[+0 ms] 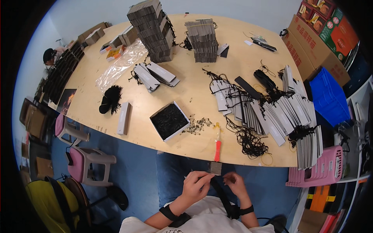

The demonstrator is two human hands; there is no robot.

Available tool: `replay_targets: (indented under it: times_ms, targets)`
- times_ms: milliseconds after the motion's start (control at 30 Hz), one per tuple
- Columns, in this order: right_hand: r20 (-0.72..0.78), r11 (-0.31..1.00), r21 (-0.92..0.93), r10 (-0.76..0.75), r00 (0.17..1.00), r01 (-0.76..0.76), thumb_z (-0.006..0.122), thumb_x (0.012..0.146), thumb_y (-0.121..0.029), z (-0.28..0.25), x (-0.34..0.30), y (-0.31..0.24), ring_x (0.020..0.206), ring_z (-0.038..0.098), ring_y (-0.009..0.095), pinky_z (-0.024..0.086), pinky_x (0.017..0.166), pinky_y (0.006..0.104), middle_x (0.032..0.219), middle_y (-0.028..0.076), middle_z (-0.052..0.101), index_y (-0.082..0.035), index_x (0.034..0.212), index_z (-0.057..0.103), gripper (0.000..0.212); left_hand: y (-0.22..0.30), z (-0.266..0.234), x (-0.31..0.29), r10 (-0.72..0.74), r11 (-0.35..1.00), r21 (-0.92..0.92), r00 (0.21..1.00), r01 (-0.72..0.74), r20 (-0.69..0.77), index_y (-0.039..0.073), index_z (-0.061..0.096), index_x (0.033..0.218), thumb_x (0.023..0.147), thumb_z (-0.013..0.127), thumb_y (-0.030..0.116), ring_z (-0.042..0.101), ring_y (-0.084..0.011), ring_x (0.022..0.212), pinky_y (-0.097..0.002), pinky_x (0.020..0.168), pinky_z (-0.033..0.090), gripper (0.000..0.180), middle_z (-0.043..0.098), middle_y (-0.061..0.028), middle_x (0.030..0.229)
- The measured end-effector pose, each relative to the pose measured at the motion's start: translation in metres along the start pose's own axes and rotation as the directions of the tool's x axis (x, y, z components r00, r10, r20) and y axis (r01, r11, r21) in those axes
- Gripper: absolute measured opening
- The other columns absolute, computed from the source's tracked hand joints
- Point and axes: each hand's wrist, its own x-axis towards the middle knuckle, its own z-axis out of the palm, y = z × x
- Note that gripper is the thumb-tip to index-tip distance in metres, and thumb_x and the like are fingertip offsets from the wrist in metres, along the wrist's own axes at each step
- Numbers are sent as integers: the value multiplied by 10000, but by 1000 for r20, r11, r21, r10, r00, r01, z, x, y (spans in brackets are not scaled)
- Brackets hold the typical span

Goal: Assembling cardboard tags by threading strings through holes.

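At the table's near edge, my left hand (pixel 197 185) is closed in a pinch, fingertips against the lower end of a small fanned bundle of grey tags (pixel 215 168). What exactly it pinches is too small to make out. To its right my right hand (pixel 236 184) has its fingers curled inward, with thumb and forefinger near each other; anything between them is hidden. Just beyond the bundle lies a tool with a red handle (pixel 217 150). Further left sits a white box (pixel 157 130) of small black pieces, with loose safety pins (pixel 199 125) scattered beside it.
Rows of grey tags with black cords (pixel 278 116) cover the table's right side, beside a tangle of black cord (pixel 250 143). Tall tag stacks (pixel 151 33) stand at the back. A blue crate (pixel 329 97) is at right; pink stools (pixel 87 165) stand left. Another person sits far left.
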Motion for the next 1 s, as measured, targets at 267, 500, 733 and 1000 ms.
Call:
replay_targets:
  times_ms: [267,500,733,1000]
  targets:
    - [18,1000,-4,24,1000,-24,586,827,72,0,0,0,747,634,122,511,660,256,808,60,657,5,950,644,151,-1,0,1,5,1000,22,1000,-5,-8,96,708,1006,662,672,-54,610,-247,763,-349,669,467,377,644,-59,900]
    - [13,1000,1,8,1000,-8,602,827,69,1,2,9,744,638,121,512,647,252,810,57,660,2,946,645,143,1,-2,5,23,998,51,1000,-23,1,107,707,992,664,672,-37,611,-255,783,-362,694,474,360,642,-62,905]
    - [2,999,37,0,1000,0,603,834,69,0,3,11,734,637,113,512,635,252,803,55,665,2,937,647,131,13,-2,10,-131,989,83,988,124,79,98,667,966,728,696,15,556,-266,795,-367,670,429,253,549,-82,880]
    - [-23,999,37,-10,1000,11,612,843,57,0,4,14,715,637,110,511,629,248,799,55,669,5,938,647,114,14,-3,13,-129,989,83,985,119,117,68,636,954,746,718,24,547,-278,834,-368,711,412,227,543,-95,907]
